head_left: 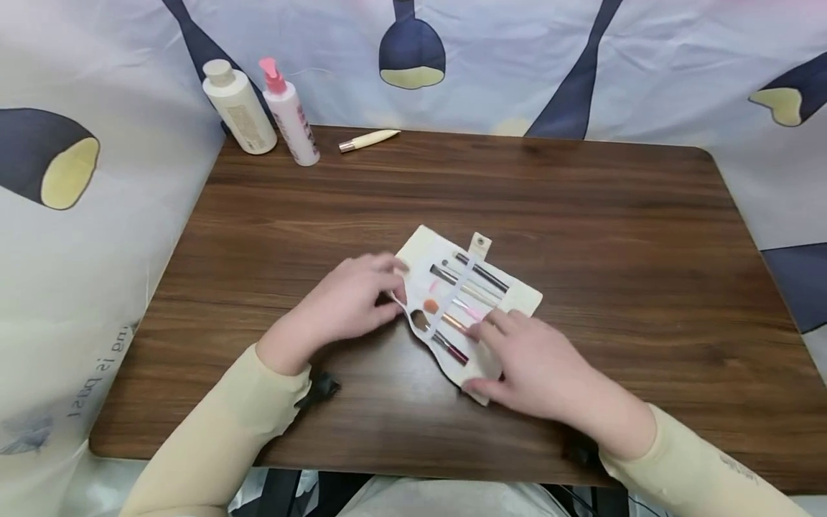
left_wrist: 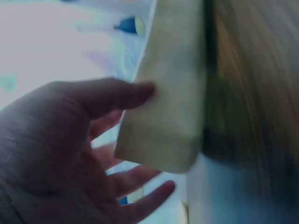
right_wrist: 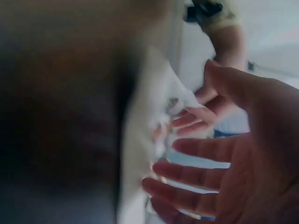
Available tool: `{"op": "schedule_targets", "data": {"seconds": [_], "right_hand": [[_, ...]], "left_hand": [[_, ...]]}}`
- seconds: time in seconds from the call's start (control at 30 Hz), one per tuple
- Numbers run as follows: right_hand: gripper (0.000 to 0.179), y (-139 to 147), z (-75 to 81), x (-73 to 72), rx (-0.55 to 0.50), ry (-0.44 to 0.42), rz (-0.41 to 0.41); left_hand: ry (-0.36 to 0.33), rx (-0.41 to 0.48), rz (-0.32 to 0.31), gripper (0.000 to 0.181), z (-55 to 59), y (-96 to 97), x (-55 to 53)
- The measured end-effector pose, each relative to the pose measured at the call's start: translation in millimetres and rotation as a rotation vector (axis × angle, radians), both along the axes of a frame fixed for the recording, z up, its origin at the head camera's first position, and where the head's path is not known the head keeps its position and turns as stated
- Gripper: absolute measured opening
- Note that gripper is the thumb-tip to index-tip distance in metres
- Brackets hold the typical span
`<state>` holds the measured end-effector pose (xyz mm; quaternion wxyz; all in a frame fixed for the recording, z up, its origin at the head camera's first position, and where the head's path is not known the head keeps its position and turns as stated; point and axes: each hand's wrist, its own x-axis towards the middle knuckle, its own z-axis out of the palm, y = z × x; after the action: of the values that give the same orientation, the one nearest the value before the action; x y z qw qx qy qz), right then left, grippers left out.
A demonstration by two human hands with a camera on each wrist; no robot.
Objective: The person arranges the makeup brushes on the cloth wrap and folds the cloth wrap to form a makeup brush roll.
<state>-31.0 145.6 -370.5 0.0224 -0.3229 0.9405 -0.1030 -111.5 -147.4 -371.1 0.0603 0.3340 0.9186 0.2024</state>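
Observation:
A cream makeup brush case (head_left: 420, 248) lies unfolded and slanted on the table, its snap tab (head_left: 479, 245) pointing away from me. Several makeup brushes, one with a dark red handle (head_left: 454, 350), sit under a clear band inside. My left hand (head_left: 362, 296) pinches the case's left edge. In the left wrist view the thumb presses the outer face of the case (left_wrist: 170, 107), with fingers behind it. Over the right part of the case, my right hand (head_left: 539, 366) touches it with spread, fairly straight fingers, also visible in the right wrist view.
A white bottle (head_left: 240, 108) and a pink-topped pump bottle (head_left: 291, 118) stand at the table's back left corner. Beside them lies a small cream pen-like object (head_left: 370, 140). Patterned cloth (head_left: 491, 72) hangs behind the brown wooden table (head_left: 614, 237).

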Motion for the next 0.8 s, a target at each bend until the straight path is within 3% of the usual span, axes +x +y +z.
{"op": "schedule_targets", "data": {"seconds": [0.13,0.3,0.4,0.57,0.8], "right_hand": [[0.072,3,-13.5,13.2,0.082,0.012,0.031],[0.067,16,-19.8,3.9,0.091,0.027,-0.021],[0.059,25,-20.8,-11.8,0.056,0.021,-0.054],[0.03,40,-18.8,-34.0,-0.042,-0.019,-0.115],[0.006,51,-13.2,-60.5,-0.172,-0.237,-0.225]], "left_hand": [[-0.036,-0.062,-0.102,0.012,1.1,6.1,13.0],[-0.096,-0.029,-0.113,0.009,-7.2,4.6,10.0],[-0.113,0.016,-0.066,0.009,-13.2,0.9,2.3],[-0.113,0.131,0.019,0.006,-23.0,-1.8,-8.5],[-0.227,0.228,0.166,0.007,-29.4,-6.9,-13.6]]}}
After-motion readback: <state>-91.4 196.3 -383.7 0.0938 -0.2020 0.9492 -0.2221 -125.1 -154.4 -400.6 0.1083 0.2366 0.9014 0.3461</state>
